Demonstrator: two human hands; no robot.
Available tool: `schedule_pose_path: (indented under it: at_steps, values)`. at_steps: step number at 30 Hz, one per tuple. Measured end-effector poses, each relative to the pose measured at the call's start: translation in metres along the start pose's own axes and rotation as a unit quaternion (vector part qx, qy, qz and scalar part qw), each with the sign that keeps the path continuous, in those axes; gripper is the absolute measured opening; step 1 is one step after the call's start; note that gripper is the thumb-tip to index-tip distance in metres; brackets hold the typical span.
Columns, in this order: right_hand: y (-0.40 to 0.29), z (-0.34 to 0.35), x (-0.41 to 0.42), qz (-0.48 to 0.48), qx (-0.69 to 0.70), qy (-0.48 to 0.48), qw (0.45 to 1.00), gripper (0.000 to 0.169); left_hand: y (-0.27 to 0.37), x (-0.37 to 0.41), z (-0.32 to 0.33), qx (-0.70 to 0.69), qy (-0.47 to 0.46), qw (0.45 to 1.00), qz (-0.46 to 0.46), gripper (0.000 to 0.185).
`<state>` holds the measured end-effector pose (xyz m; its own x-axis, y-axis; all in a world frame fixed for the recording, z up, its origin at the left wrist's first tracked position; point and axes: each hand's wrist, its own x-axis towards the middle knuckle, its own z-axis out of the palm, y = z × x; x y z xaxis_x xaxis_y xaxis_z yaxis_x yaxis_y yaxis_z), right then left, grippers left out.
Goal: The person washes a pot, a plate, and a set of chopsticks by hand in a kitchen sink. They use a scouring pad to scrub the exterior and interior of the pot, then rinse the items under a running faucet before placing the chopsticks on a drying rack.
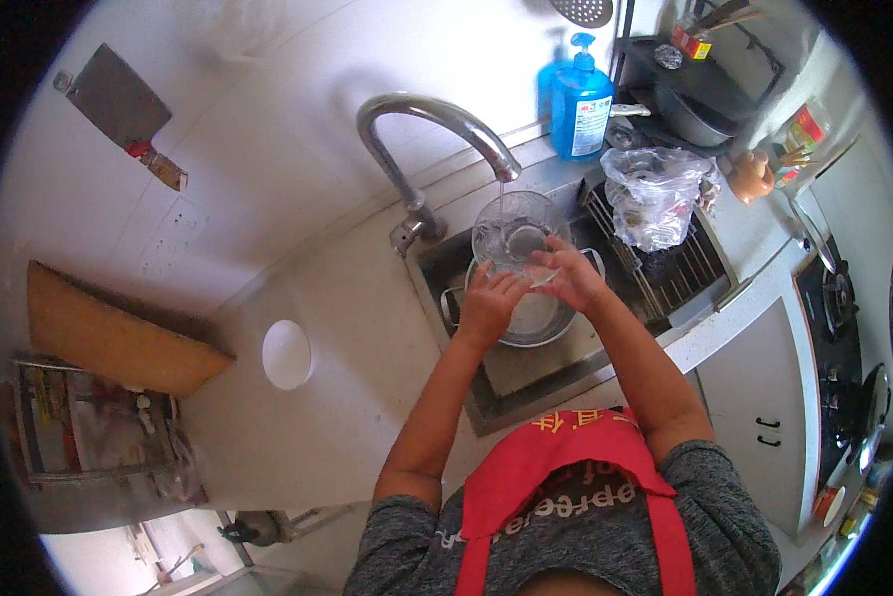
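Note:
My left hand (491,302) and my right hand (570,277) hold a clear glass bowl (519,216) by its lower rim, tilted under the chrome faucet (446,112). A thin stream of water runs from the spout into the bowl. Beneath it, a round metal pot (537,337) with side handles sits in the stainless steel sink (506,410). The bowl and my hands partly hide the pot's inside.
Right of the bowl, a wire rack (640,287) lies over the sink, beside a clear plastic bag (655,194). A blue pump bottle (582,112) stands behind. On the left counter are a white dish (287,354) and a wooden cutting board (118,328). A cleaver (118,97) hangs on the wall.

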<state>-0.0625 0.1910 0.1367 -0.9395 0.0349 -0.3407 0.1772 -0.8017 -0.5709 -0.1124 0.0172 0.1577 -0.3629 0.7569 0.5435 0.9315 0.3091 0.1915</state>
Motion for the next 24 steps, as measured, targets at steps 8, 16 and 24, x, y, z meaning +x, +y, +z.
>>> schedule_pose_path:
  at_steps: [8,16,24]
  values:
    - [-0.005,0.009,-0.011,-0.032,-0.056,0.030,0.997,0.071,0.006,-0.010,0.027,-0.439,0.107,0.748,-0.486,0.049]
    - [0.008,0.009,-0.027,0.095,-0.311,0.075,0.943,0.082,-0.019,-0.021,0.018,-0.223,0.038,0.876,-0.425,0.045]
    - [0.009,-0.022,-0.072,0.135,-0.387,0.103,0.906,0.045,-0.041,-0.108,-0.066,0.074,0.223,0.911,-0.339,0.048]
